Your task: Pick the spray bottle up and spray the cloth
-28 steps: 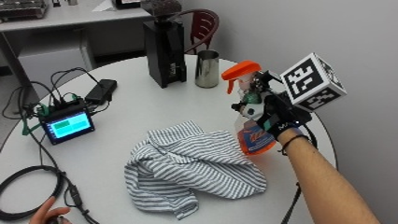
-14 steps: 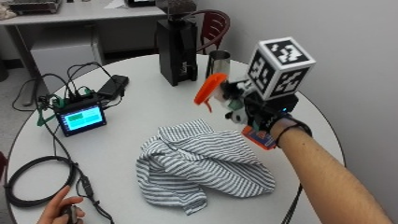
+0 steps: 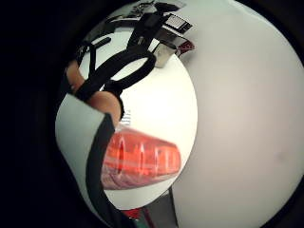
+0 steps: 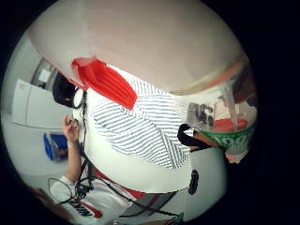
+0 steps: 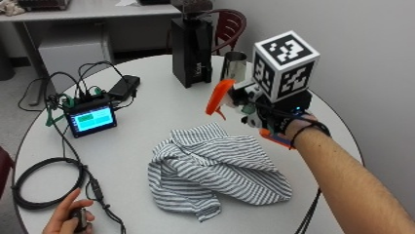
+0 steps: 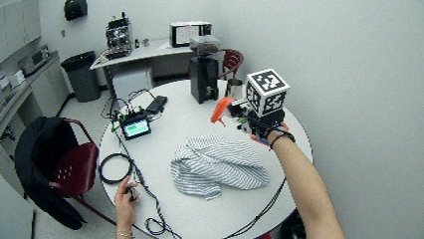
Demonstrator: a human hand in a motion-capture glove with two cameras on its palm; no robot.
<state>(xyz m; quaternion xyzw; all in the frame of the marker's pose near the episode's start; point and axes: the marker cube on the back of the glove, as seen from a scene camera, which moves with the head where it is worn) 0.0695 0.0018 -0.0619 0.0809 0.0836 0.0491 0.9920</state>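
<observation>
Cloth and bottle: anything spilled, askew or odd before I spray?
No spill shows. The cloth lies crumpled in a heap on the table, not spread flat. The bottle, held in the right hand, is tilted with its orange nozzle toward the cloth.

lab/office, wired display, desk

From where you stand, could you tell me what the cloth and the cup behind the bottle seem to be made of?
Cloth: soft woven fabric, probably cotton, matte; it lies crumpled in folds, with fine stripes. Cup: likely stainless steel, shiny, with bright reflections on its wall.
</observation>
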